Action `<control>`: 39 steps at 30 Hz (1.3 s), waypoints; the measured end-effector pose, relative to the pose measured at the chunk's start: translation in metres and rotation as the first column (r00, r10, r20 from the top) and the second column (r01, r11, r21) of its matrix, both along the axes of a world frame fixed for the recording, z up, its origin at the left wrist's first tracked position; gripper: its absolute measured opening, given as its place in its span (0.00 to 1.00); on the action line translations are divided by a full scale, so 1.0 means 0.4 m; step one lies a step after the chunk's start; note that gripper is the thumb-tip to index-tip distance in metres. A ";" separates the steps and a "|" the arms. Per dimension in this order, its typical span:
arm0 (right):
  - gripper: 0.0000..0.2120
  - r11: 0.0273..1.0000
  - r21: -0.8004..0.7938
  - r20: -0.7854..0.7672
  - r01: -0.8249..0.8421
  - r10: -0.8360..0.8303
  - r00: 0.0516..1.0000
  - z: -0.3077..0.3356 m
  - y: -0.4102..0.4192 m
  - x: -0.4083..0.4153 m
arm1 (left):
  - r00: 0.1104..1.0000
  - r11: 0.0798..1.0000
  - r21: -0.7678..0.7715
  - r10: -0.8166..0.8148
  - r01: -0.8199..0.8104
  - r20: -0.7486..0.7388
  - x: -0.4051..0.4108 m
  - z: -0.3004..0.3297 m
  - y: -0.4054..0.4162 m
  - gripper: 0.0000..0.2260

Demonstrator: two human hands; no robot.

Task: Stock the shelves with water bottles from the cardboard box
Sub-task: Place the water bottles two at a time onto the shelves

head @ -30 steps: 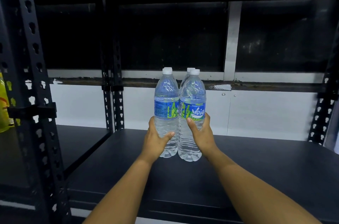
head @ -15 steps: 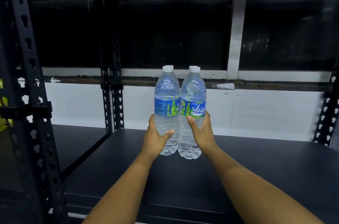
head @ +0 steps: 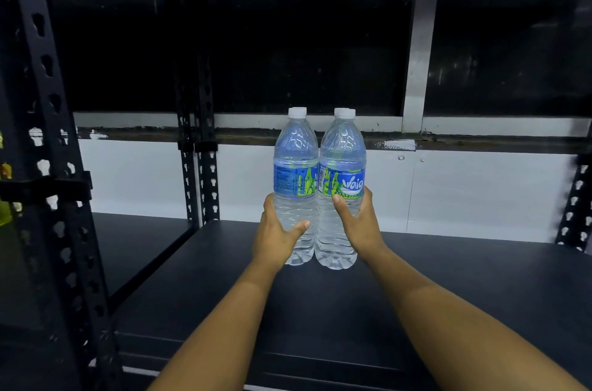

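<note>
Bottles [head: 318, 189] now farther back on shelf [head: 448, 278], bases down, left hand [head: 277, 232] & right hand [head: 358, 221] still gripping them — placement nearly done.

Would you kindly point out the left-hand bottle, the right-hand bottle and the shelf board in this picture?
left bottle [head: 296, 166], head view, on its blue label.
right bottle [head: 342, 179], head view, on its blue label.
shelf board [head: 464, 269], head view, on the bare dark surface right of the bottles.
</note>
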State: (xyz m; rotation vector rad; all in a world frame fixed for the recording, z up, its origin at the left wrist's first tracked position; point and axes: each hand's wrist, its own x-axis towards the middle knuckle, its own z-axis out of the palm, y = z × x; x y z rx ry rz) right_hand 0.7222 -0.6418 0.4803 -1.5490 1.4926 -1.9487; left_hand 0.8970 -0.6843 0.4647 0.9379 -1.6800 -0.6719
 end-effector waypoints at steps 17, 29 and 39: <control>0.23 0.995 0.063 0.042 -0.074 0.072 0.997 -0.027 0.046 0.024 | 0.990 0.999 -0.040 -0.030 0.025 -0.138 -0.017 -0.050 0.041 0.34; 0.30 0.992 0.129 0.009 -0.007 0.006 1.000 -0.085 0.056 0.014 | 0.994 0.997 -0.022 0.071 -0.073 -0.084 -0.023 -0.065 0.015 0.41; 0.32 0.990 0.140 0.021 -0.007 0.004 1.000 -0.080 0.068 0.017 | 0.975 0.991 0.061 -0.108 0.122 -0.196 -0.002 -0.069 0.012 0.31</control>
